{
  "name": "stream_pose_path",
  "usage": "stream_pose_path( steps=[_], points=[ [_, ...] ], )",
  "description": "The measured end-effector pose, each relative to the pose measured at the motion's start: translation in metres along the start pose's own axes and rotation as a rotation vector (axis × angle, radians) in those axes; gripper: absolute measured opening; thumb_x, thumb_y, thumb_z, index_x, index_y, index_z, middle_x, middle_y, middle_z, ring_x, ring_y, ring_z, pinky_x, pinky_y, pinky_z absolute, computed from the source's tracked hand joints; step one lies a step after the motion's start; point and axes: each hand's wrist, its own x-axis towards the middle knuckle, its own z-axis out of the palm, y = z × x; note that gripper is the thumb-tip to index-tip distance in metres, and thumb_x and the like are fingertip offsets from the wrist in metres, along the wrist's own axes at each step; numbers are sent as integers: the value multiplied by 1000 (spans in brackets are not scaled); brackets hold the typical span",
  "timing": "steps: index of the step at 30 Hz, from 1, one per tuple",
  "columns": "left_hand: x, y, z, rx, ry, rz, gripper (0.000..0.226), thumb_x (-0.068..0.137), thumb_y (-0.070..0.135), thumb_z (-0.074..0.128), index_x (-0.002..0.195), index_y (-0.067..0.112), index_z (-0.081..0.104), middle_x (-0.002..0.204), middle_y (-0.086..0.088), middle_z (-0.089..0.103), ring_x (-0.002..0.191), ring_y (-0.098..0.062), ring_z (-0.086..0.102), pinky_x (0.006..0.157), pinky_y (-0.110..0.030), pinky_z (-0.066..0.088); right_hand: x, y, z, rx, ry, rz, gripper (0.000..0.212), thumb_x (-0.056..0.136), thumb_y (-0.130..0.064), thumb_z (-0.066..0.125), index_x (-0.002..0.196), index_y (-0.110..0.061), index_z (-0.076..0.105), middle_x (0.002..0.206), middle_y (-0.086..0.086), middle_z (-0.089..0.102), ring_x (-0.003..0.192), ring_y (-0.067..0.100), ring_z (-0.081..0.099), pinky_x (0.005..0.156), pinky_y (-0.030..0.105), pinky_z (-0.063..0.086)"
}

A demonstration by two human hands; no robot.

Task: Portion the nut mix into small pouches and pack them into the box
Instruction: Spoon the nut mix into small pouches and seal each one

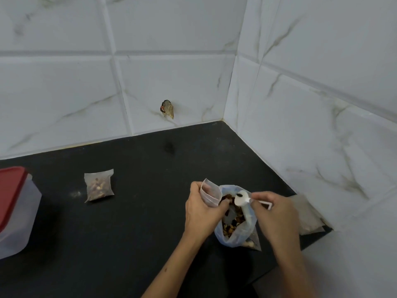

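Note:
My left hand [203,211] grips a small clear pouch [209,193] held upright with its mouth open, right beside the big bag of nut mix [235,222]. A white plastic spoon [241,198] is pinched in my right hand [277,214], its bowl over the bag's open top and carrying a dark piece. One filled pouch [99,185] lies flat on the black counter to the left. The translucent box with a red lid [15,209] stands at the far left edge, partly cut off.
A stack of empty pouches [307,214] lies by the right wall. The black counter [137,211] ends in a corner of white marble tiles. A small brownish thing [167,109] sticks to the back wall. Bare counter lies between the box and my hands.

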Motion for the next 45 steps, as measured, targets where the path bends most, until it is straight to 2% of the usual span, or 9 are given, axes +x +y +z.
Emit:
stream_pose_path(
  steps=[4,8,10,13,17,21,28,35,45],
  points=[
    [-6,2,-4,-134,-41,-48,55,65,50,83,97,19,50,88,5,61,74,2,61,62,-15,50,3,26,33,-156,-65,153,15,87,-21,63,100,-26,69,99,-6,66,81,4,54,63,18,40],
    [-8,9,-20,-319,-39,-129,64,75,68,47,101,10,53,90,2,57,72,5,56,61,-13,45,1,31,43,-376,-161,212,16,87,-26,64,102,-29,67,106,-3,60,93,10,52,77,26,49],
    [-7,6,-30,-314,-17,-166,75,69,73,37,106,10,55,96,-2,59,82,-2,55,67,-18,40,-2,20,40,-474,-117,116,17,85,-32,64,102,-31,66,98,-6,55,100,14,53,87,32,49],
    [-2,-1,-44,-339,1,-210,92,63,88,29,111,15,57,105,0,61,95,-6,56,75,-22,40,-18,-22,34,-52,-66,-114,19,82,-35,67,100,-27,68,92,-12,63,92,6,60,80,19,46],
    [9,-3,-68,-385,52,-221,111,54,101,31,106,7,59,108,-12,66,101,-24,63,96,-45,47,-37,-77,60,66,-391,-117,45,71,-50,72,111,-34,56,97,-14,63,89,0,61,77,20,50],
    [13,3,-98,-344,92,-202,123,50,103,23,111,4,60,106,-16,69,104,-22,65,97,-40,48,-34,-99,87,-136,-382,-340,6,84,-31,67,88,-28,68,78,-13,68,77,-1,64,73,23,53],
    [5,-2,-151,-425,148,-26,29,88,45,54,80,19,59,76,2,63,74,-12,59,75,-35,48,-37,-106,118,371,-452,-274,9,87,-16,66,83,-21,73,80,-2,73,80,10,69,76,30,56],
    [-6,0,-180,-407,166,81,12,91,15,60,85,8,68,74,3,70,71,-11,65,67,-31,54,-54,-104,135,707,-499,-98,11,86,-10,65,78,-8,73,82,11,73,85,26,69,83,42,55],
    [-3,-3,-189,-451,148,62,14,86,19,63,87,11,74,77,-1,73,75,-15,68,67,-29,54,-51,-106,145,809,-531,-70,8,84,-7,66,79,-5,72,79,15,71,73,23,67,65,32,53]
  ],
)
